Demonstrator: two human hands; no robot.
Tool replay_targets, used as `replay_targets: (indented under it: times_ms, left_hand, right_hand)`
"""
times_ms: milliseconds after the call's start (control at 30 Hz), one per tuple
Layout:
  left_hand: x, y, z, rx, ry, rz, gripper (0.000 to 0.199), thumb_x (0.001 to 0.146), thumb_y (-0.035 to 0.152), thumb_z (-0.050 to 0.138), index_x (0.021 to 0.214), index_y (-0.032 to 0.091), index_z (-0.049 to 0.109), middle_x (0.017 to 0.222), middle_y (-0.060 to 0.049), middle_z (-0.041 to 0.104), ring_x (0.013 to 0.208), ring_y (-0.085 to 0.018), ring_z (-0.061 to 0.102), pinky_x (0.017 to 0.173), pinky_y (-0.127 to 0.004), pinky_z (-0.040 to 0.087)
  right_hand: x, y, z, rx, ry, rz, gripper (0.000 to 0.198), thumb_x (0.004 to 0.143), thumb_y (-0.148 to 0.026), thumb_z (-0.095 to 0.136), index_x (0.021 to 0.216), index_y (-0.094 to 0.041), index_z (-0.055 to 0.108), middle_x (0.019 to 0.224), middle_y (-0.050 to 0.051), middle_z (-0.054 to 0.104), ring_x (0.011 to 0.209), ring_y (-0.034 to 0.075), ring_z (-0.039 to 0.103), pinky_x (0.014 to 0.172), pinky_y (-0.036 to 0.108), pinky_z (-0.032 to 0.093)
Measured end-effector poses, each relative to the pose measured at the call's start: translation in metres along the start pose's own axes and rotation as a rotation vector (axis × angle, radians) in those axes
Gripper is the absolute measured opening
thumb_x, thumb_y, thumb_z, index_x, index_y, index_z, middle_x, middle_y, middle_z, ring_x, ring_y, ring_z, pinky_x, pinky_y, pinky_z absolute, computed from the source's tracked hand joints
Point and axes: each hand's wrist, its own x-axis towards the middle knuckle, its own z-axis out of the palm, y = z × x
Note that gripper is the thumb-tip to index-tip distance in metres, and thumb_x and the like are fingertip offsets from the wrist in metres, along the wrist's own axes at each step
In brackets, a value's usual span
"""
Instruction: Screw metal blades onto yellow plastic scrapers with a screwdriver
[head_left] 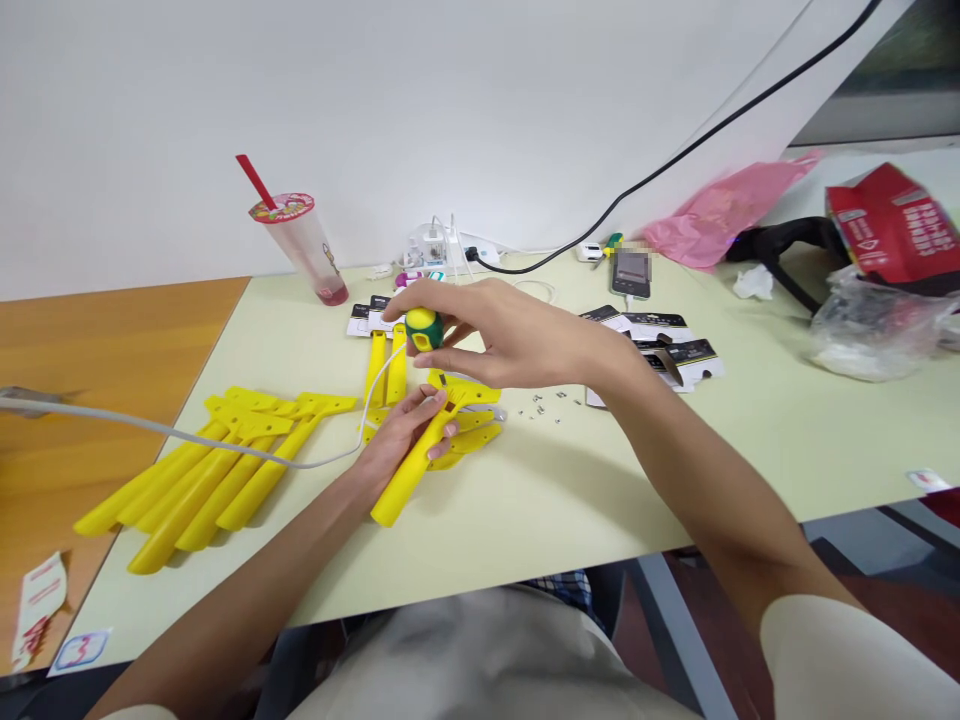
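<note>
My left hand [409, 428] is wrapped round a yellow plastic handle [409, 485] with a wide flared head, tilted so the head points away to the right. Just above that head, my right hand [480, 330] grips a screwdriver [424, 328] by its green and yellow grip. The driver's shaft is mostly hidden, and I cannot tell whether its tip touches the handle. Beneath the left hand lie flat yellow head pieces [469, 440]. Small metal screws [538, 408] are scattered to the right. A pile of similar yellow handles [232, 470] rests at the left.
A white cable [247, 458] crosses over the pile. At the back stand a tilted cup with a red straw [307, 250] and a power strip [431, 245]. Black-and-white cards [660, 340], a phone [631, 272], a pink bag [720, 215] and a red package [896, 230] lie rightward.
</note>
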Motion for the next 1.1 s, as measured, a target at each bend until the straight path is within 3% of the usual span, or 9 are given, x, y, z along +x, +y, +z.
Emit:
replay_targets:
  times_ms: [333, 433, 567, 767, 933, 1100]
  left_hand:
    - [-0.001, 0.003, 0.004, 0.003, 0.05, 0.002, 0.049, 0.077, 0.03, 0.101, 0.094, 0.021, 0.055, 0.088, 0.003, 0.063, 0.06, -0.008, 0.063, 0.04, -0.016, 0.043]
    - [0.0, 0.002, 0.003, -0.015, 0.04, 0.011, 0.048, 0.078, 0.028, 0.1, 0.096, 0.021, 0.056, 0.089, 0.003, 0.063, 0.06, -0.008, 0.063, 0.039, -0.016, 0.044]
    - [0.0, 0.005, 0.003, -0.01, 0.062, 0.011, 0.043, 0.083, 0.026, 0.095, 0.099, 0.021, 0.055, 0.09, 0.003, 0.062, 0.062, -0.008, 0.064, 0.039, -0.014, 0.044]
    - [-0.001, 0.007, 0.002, 0.022, 0.074, -0.004, 0.044, 0.085, 0.026, 0.094, 0.102, 0.021, 0.054, 0.087, 0.003, 0.06, 0.06, -0.007, 0.063, 0.039, -0.014, 0.044]
    - [0.0, 0.005, 0.001, 0.019, 0.057, 0.026, 0.042, 0.086, 0.026, 0.094, 0.102, 0.021, 0.055, 0.09, 0.002, 0.061, 0.064, -0.007, 0.064, 0.039, -0.013, 0.045]
    - [-0.002, 0.007, 0.003, 0.025, 0.069, 0.013, 0.043, 0.084, 0.026, 0.095, 0.102, 0.021, 0.055, 0.09, 0.003, 0.059, 0.063, -0.007, 0.064, 0.039, -0.014, 0.044]
  right_hand:
    - [-0.011, -0.022, -0.023, 0.066, 0.162, 0.059, 0.029, 0.108, -0.04, 0.068, 0.132, -0.025, 0.062, 0.126, 0.006, 0.072, 0.11, 0.023, 0.072, 0.094, 0.037, 0.058]
    - [-0.018, -0.019, -0.038, 0.024, 0.068, 0.17, 0.026, 0.103, -0.037, 0.075, 0.123, -0.023, 0.065, 0.11, 0.004, 0.074, 0.094, 0.02, 0.073, 0.086, 0.037, 0.059]
    - [-0.027, -0.001, -0.053, -0.132, -0.144, 0.341, 0.026, 0.092, -0.038, 0.086, 0.107, -0.024, 0.07, 0.103, 0.004, 0.076, 0.086, 0.022, 0.073, 0.071, 0.036, 0.053]
    - [-0.033, 0.032, -0.055, -0.205, -0.376, 0.443, 0.035, 0.083, -0.049, 0.091, 0.102, -0.024, 0.076, 0.088, 0.003, 0.076, 0.074, 0.021, 0.066, 0.063, 0.034, 0.04]
    - [-0.03, 0.042, -0.052, -0.253, -0.434, 0.534, 0.034, 0.083, -0.041, 0.089, 0.109, -0.024, 0.074, 0.098, 0.002, 0.076, 0.068, 0.016, 0.06, 0.059, 0.033, 0.037]
    - [-0.031, 0.038, -0.057, -0.259, -0.382, 0.527, 0.038, 0.084, -0.048, 0.089, 0.112, -0.025, 0.075, 0.098, 0.002, 0.077, 0.075, 0.02, 0.066, 0.064, 0.034, 0.039]
